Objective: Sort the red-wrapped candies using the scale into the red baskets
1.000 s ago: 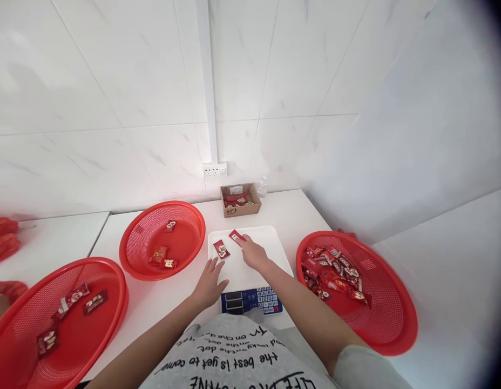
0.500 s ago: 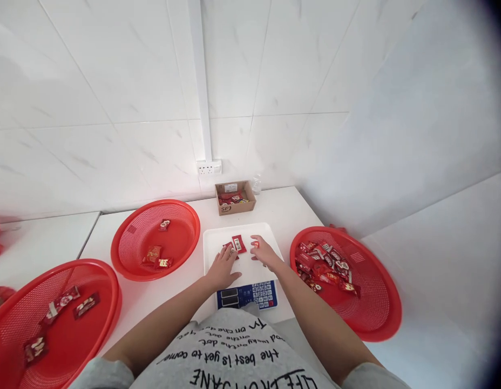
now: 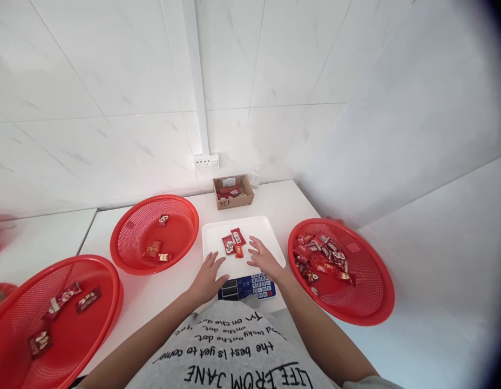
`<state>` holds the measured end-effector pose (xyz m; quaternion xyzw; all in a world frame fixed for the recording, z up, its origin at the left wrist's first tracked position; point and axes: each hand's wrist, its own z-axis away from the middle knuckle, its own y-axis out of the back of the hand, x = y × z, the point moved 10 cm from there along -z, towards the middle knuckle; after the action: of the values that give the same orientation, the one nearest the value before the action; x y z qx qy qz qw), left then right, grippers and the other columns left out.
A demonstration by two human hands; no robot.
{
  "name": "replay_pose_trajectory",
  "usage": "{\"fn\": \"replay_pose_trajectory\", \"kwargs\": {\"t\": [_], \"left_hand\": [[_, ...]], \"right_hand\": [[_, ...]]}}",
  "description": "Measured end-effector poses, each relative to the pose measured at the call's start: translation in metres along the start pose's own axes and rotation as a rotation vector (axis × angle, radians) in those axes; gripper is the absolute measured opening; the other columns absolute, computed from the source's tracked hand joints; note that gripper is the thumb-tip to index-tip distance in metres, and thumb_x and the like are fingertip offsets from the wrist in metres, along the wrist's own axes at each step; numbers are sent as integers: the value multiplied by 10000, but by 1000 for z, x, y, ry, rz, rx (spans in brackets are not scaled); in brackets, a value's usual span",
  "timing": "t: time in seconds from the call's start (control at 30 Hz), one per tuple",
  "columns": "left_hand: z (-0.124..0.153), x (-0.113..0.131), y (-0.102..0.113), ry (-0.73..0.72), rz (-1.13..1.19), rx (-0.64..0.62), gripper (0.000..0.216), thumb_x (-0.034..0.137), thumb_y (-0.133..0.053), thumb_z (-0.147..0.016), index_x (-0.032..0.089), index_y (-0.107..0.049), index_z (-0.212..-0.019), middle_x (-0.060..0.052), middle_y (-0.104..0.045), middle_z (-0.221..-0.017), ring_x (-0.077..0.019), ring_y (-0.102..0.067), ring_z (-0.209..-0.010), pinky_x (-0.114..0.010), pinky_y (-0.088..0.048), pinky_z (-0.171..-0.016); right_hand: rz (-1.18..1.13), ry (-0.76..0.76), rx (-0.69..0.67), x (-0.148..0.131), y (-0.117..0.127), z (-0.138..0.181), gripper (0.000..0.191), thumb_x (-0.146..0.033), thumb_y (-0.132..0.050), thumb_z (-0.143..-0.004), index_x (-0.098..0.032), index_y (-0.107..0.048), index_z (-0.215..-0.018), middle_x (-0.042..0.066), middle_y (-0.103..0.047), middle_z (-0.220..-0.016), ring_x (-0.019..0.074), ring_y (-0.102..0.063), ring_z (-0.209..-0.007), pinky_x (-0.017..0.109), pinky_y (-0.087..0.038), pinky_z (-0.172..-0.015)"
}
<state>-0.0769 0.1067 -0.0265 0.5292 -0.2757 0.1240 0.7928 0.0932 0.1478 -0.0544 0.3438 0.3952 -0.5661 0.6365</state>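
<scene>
I am keeping both hands open and empty at the near side of the weighing scale (image 3: 254, 284). My left hand (image 3: 208, 278) is lying with its fingers spread at the near left corner of the white platter (image 3: 215, 233), and my right hand (image 3: 264, 259) is stretching wide and flat over the platter's near right part. The three red candy packets (image 3: 233, 244) are lying bunched in the middle of the platter, touching one another. They are just beyond my right fingertips and not gripped by either hand. I cannot tell whether my palms are pressing on the platter. As I judge it, I am standing in the weighing step, with the packets sitting loose on the scale; the readout is too small to make out. A next move, I am thinking, calls for keeping my hands' weight off the platter, and then for a light fingertip pinch, since the packets are thin and lying flat. On the counter (image 3: 283, 205), the right basket (image 3: 380, 302) is holding a heap of like packets. The middle basket (image 3: 153, 199) and the near left basket (image 3: 113, 281) are holding a few each. A cardboard box (image 3: 233, 201) is sitting at the far edge by the wall.
</scene>
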Motion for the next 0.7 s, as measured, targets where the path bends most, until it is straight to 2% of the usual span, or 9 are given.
{"fn": "replay_pose_trajectory", "kwargs": {"t": [0.1, 0.17, 0.23, 0.3, 0.37, 0.43, 0.5, 0.57, 0.7], "left_hand": [[10, -17, 4, 41, 10, 35, 519, 363, -456, -829, 146, -407, -1298, -140, -279, -1439, -270, -140, -1352, -444, -211, -1078], [15, -25, 5, 55, 12, 62, 511, 364, -461, -828, 146, -416, -1288, -146, -305, -1426, -275, -161, -1347, -456, -221, -1073], [19, -27, 6, 54, 15, 77, 505, 375, -458, -831, 153, -421, -1283, -141, -312, -1423, -276, -165, -1346, -462, -229, -1070], [21, -24, 4, 38, 15, 80, 504, 387, -452, -834, 158, -422, -1282, -136, -309, -1426, -275, -162, -1346, -457, -234, -1070], [23, -20, 3, 15, 9, 86, 498, 389, -455, -834, 167, -427, -1278, -129, -314, -1424, -273, -166, -1346, -452, -240, -1069], [24, -17, 1, -8, 2, 100, 485, 384, -466, -831, 176, -439, -1268, -126, -331, -1415, -273, -178, -1343, -451, -252, -1065], [24, -15, -2, -34, -9, 113, 475, 376, -475, -829, 176, -448, -1259, -129, -346, -1406, -277, -190, -1339, -455, -262, -1060], [24, -14, -6, -65, -26, 120, 470, 369, -480, -826, 177, -453, -1253, -132, -355, -1400, -283, -202, -1335, -463, -270, -1055], [24, -14, -15, -107, -61, 115, 472, 380, -496, -815, 187, -460, -1244, -130, -378, -1386, -293, -219, -1328, -476, -290, -1041]], "right_hand": [[140, -43, 220, 6, 26, -3, 517, -227, -492, -678, -270, -454, -1191, 56, -524, -1123, 92, -550, -634, 198, -441, -469], [169, -53, 312, 6, 38, -6, 482, -306, -496, -703, -256, -461, -1181, 45, -548, -1049, 82, -522, -553, 202, -412, -424], [157, -25, 346, 1, 41, -11, 504, -372, -500, -718, -242, -449, -1203, 60, -546, -1074, 117, -572, -658, 230, -464, -500], [217, 74, 371, -10, 41, -15, 547, -383, -512, -723, -220, -429, -1239, 92, -514, -1172, 178, -575, -915, 288, -499, -704], [397, 232, 393, -26, 35, -13, 555, -340, -511, -733, -193, -420, -1261, 116, -446, -1283, 222, -442, -1158, 357, -409, -924], [634, 368, 360, -33, 17, -7, 517, -288, -487, -755, -176, -440, -1258, 117, -381, -1355, 247, -289, -1280, 414, -275, -1036], [830, 412, 267, -22, -7, -1, 474, -269, -461, -781, -172, -468, -1245, 114, -347, -1390, 273, -202, -1320, 460, -204, -1060], [958, 398, 183, -3, -26, 6, 487, -272, -462, -791, -159, -452, -1264, 123, -312, -1414, 295, -165, -1331, 480, -186, -1060], [1072, 399, 162, 17, -39, 11, 552, -283, -435, -814, -82, -362, -1323, 158, -256, -1437, 283, -138, -1342, 434, -180, -1077]]}}
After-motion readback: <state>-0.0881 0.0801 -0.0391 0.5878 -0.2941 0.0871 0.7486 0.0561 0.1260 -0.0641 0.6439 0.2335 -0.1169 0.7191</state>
